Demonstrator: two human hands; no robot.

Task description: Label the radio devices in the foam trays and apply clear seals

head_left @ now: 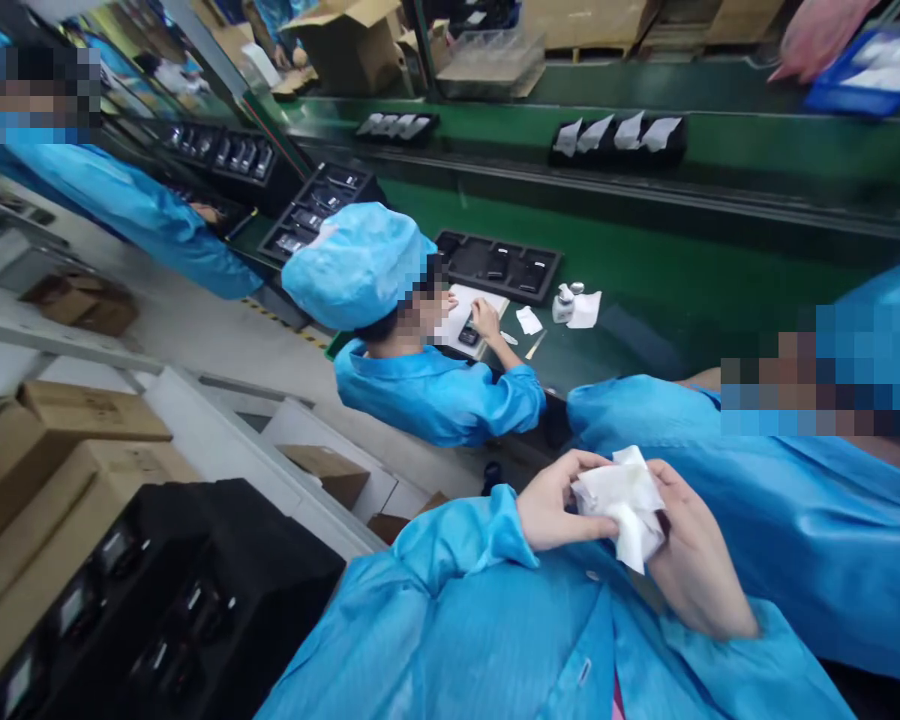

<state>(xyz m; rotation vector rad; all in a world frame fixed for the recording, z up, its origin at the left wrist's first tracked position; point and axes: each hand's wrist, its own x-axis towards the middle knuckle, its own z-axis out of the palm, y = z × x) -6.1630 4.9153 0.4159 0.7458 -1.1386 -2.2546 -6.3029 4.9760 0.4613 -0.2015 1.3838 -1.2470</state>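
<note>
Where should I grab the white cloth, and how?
Probably pinch the cloth by its loose flap, coming from the picture's top side. That flap sticks out free, while the grip of the left hand and of the right hand covers the crumpled sides.

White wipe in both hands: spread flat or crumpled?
Crumpled: the white wipe bunches between left hand and right hand, edges sticking out.
</note>
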